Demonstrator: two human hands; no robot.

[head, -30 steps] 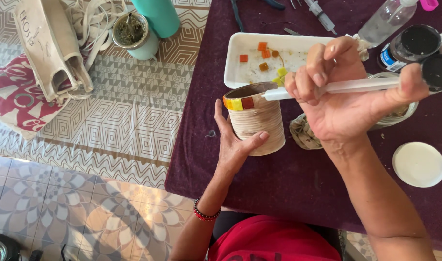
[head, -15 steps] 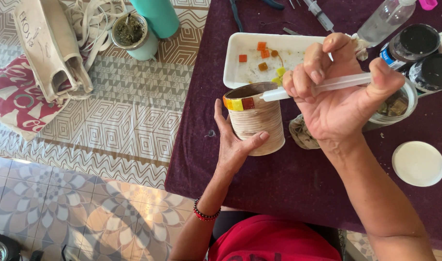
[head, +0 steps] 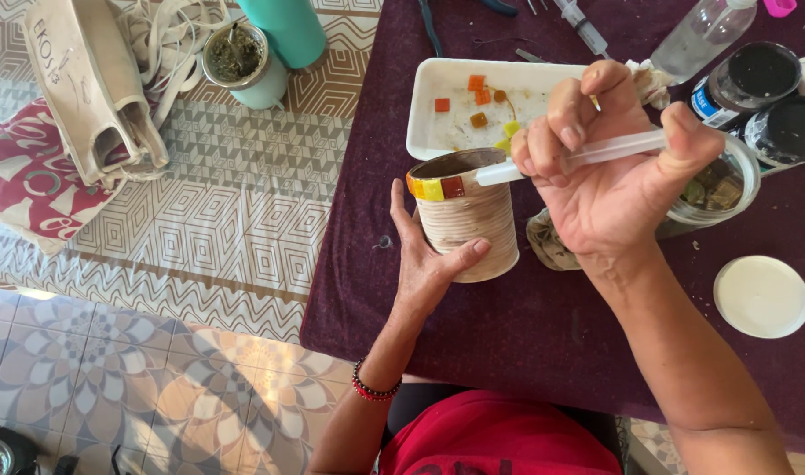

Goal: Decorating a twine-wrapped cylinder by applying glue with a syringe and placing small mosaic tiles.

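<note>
Head view: left hand (head: 424, 264) cups can (head: 468, 224) beneath right hand's (head: 609, 189) syringe (head: 570, 157).

Tin can (head: 468, 230) standing upright on dark purple cloth (head: 526, 334), rim partly lined with orange, yellow and red tiles (head: 435, 187). Left hand (head: 427, 259) cupped around near side of can, thumb pressed against lower wall. Right hand (head: 609, 176) just right of can, fist closed around clear syringe (head: 587, 154), thumb on plunger end, tip touching can rim. Beyond can: white foam tray (head: 438, 105) carrying loose coloured tiles. Right of can, behind right hand: glass jar (head: 728, 189). Farther right, nearer the body: round white lid (head: 761, 296). Left of can, past cloth edge: patterned tablecloth (head: 244, 220).
</note>
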